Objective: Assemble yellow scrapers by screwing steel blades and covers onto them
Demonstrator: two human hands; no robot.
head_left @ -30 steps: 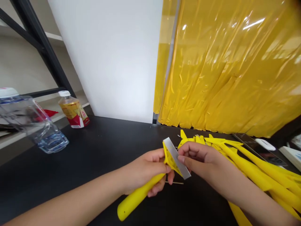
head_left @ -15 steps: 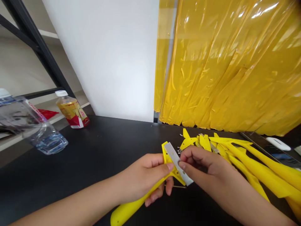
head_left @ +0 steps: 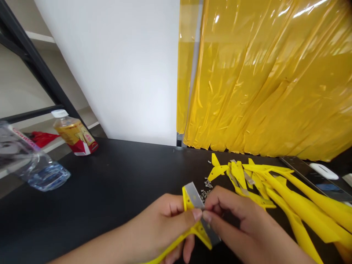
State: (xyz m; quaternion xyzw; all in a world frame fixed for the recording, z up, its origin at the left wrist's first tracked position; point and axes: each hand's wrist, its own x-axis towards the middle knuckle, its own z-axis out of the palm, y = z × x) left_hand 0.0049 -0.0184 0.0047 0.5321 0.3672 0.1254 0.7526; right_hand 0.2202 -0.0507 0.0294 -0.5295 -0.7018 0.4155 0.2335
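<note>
My left hand [head_left: 176, 223] is wrapped round a yellow scraper handle [head_left: 202, 234], with its thumb pressing on a flat grey blade strip [head_left: 193, 195]. The strip lies along the handle's wide, holed head. My right hand [head_left: 233, 216] is closed in a pinch at the middle of the strip, its thumb and finger touching the left thumb tip. Whatever sits between those right fingertips is hidden. Small metal screws and nuts [head_left: 208, 183] lie on the table just beyond my hands. Yellow triangular scraper pieces [head_left: 217, 171] rest behind them.
Several yellow scraper handles [head_left: 299, 194] are piled at the right on the black table [head_left: 132, 172]. Behind the pile lie a dark phone-like slab [head_left: 302, 172] and a white case [head_left: 324, 171]. Two bottles stand left: a clear one [head_left: 49, 172] and a red-yellow one [head_left: 75, 135].
Both hands and the scraper have moved lower in view. The right pinch has come in to meet the left thumb over the strip. More of the small hardware shows now.
</note>
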